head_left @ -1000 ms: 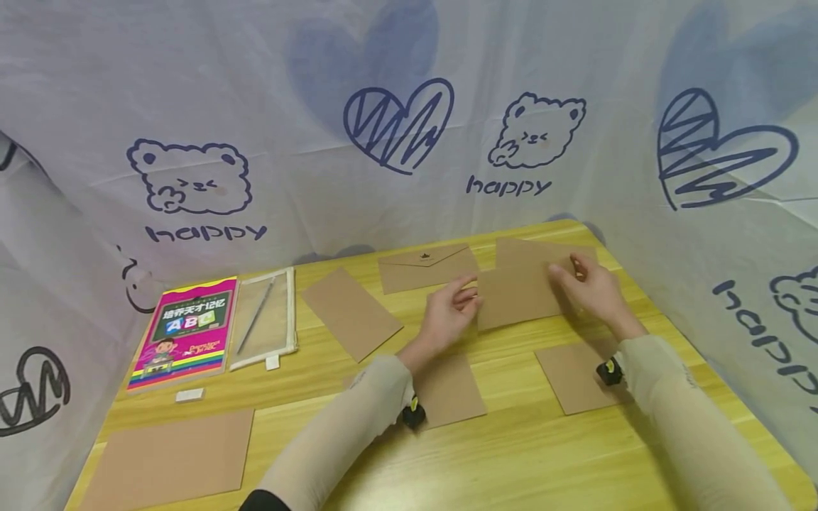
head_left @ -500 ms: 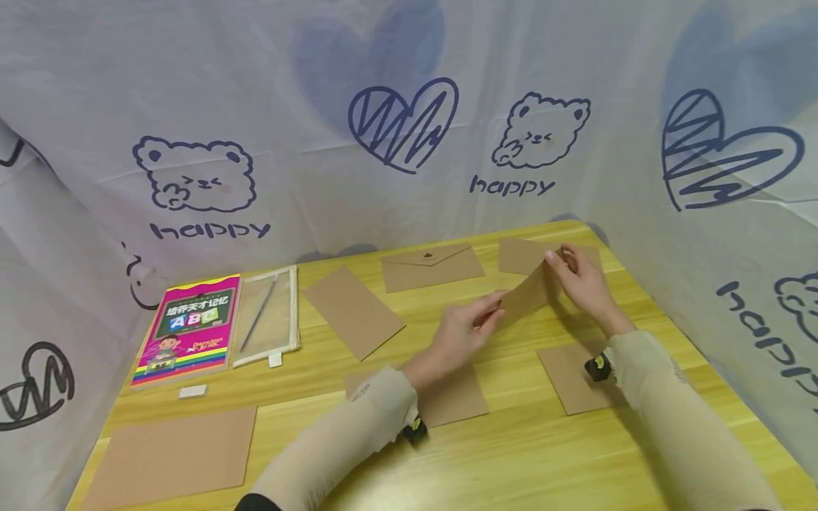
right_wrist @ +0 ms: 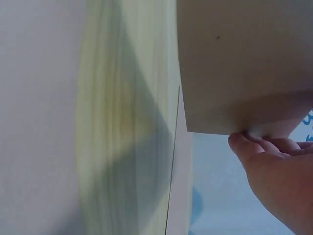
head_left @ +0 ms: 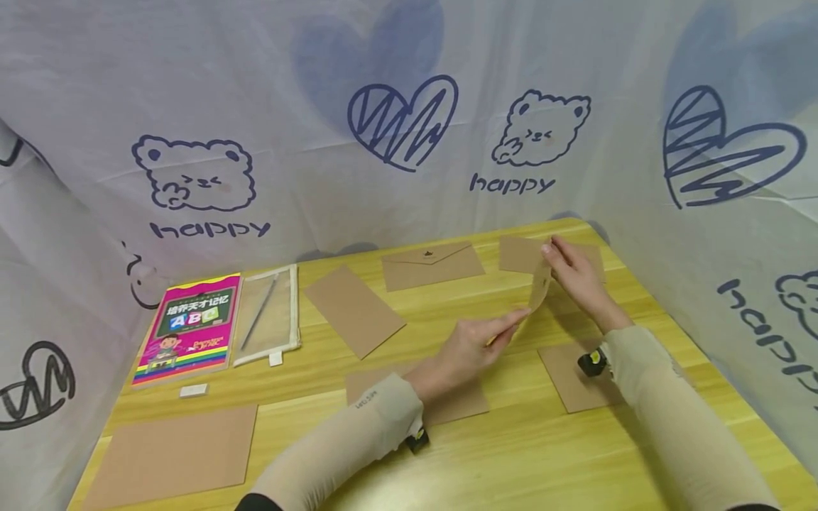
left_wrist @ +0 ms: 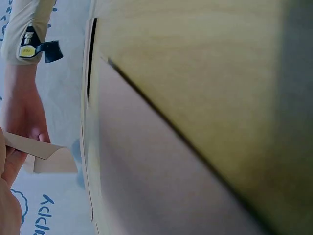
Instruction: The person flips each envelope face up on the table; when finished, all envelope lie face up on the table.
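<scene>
A brown envelope [head_left: 535, 294] is up off the table [head_left: 511, 454], tipped nearly on edge above the far right part of it; the left hand [head_left: 476, 344] pinches its near lower end between thumb and fingers, and the right hand [head_left: 575, 273] grips its far upper end with fingers curled round the edge; in the right wrist view the envelope [right_wrist: 244, 63] fills the upper part, with fingertips [right_wrist: 254, 144] just under its lower edge; in the left wrist view only a corner of the envelope [left_wrist: 34, 147] shows, held against the right hand [left_wrist: 22, 115], and I cannot quite make out how the left fingers lie there.

Under the hands, toward the far right corner, lies another sheet [head_left: 517, 254], flat; just left of it along the far edge lies a flapped envelope [head_left: 431, 265]; further left a slanted sheet [head_left: 353, 310] lies alone. Nearer the front, one sheet [head_left: 578, 380] lies partly under the right forearm, near the right edge, and another sheet [head_left: 447, 397] lies partly under the left wrist, about mid-table; a large sheet [head_left: 169, 454] lies at the front left corner.

By the left edge lies a pink book [head_left: 188, 328], with a clear pouch [head_left: 267, 316] touching its right side, a pen [head_left: 257, 314] inside it; a small white eraser [head_left: 193, 389] lies just in front of the book. A white cloth [head_left: 409, 106] printed with bears and hearts hangs round the table's far and side edges.
</scene>
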`<state>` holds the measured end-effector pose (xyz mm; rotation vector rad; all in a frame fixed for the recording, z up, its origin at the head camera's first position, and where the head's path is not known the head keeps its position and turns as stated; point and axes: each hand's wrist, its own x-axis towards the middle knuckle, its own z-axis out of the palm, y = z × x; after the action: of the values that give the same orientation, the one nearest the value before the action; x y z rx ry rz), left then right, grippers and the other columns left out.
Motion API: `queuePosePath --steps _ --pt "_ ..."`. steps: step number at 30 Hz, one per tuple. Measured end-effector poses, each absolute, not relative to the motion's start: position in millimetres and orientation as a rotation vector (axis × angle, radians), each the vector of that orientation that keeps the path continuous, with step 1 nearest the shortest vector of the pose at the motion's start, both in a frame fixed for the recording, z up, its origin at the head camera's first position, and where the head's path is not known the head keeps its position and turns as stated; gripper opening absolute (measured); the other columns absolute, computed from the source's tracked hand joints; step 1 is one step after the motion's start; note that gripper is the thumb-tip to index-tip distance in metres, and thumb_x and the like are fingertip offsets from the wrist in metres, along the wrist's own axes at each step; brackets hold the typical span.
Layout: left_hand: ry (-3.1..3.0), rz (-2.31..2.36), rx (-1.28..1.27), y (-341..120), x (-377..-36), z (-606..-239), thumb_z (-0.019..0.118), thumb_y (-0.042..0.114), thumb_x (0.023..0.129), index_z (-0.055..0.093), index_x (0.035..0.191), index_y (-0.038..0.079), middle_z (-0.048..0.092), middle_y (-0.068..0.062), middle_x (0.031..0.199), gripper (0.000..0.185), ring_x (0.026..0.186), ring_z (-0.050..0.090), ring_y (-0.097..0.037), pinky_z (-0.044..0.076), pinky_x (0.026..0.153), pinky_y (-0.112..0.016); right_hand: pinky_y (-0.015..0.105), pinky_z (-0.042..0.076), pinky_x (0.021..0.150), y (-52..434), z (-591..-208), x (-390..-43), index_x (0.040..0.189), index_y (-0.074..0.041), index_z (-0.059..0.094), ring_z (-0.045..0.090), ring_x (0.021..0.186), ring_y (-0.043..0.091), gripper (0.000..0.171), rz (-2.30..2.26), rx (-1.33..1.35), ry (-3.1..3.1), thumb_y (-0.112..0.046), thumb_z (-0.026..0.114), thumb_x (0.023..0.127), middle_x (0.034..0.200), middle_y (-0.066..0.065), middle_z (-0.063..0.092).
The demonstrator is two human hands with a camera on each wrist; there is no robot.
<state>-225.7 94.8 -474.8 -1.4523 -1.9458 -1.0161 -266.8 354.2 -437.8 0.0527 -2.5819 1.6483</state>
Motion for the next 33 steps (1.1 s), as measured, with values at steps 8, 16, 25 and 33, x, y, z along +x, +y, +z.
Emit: queuePosePath --steps 8,16,25,33 --pt "-1.999 -1.046 -1.413 92.9 -228.2 -478.1 0.066 -0.002 0.1 0.067 0.139 0.0 0.077 -0.015 0.121 0.039 0.087 0.079 -0.009 0.054 0.087 -0.006 0.028 0.053 0.109 343.0 -431.0 -264.3 0.163 -0.002 0.036 0.051 0.144 0.044 0.068 1.816 0.147 -2.55 -0.045 0.049 0.111 0.162 0.026 0.044" --pt "-2.051 -1.046 -1.338 89.8 -230.0 -479.3 0.07 -0.001 0.098 0.067 0.14 0.003 0.078 -0.014 0.12 0.042 0.088 0.08 -0.012 0.057 0.086 -0.009 0.036 0.062 0.096 319.7 -415.4 -248.6 0.155 0.006 0.045 0.059 0.136 0.039 0.07 1.797 0.095 -2.618 -0.037 0.067 0.104 0.153 0.027 0.055" --pt "-2.057 -0.773 -1.272 95.6 -230.2 -479.3 0.07 0.007 0.101 0.069 0.138 0.006 0.079 -0.008 0.12 0.037 0.09 0.08 -0.012 0.06 0.074 -0.012 0.031 0.064 0.088 304.3 -404.2 -241.3 0.149 0.006 0.054 0.068 0.127 0.035 0.056 1.629 -0.097 -2.652 -0.025 0.062 0.103 0.143 0.025 0.063" --pt "-2.098 -0.7 -1.305 86.4 -251.3 -475.3 0.077 0.019 0.098 0.065 0.138 0.002 0.077 -0.013 0.125 0.046 0.077 0.078 -0.014 0.06 0.068 -0.014 0.011 0.055 0.071 305.2 -409.1 -247.2 0.141 0.007 0.062 0.064 0.078 -0.003 0.049 1.473 -0.148 -2.661 -0.022 0.061 0.102 0.127 0.026 0.073"
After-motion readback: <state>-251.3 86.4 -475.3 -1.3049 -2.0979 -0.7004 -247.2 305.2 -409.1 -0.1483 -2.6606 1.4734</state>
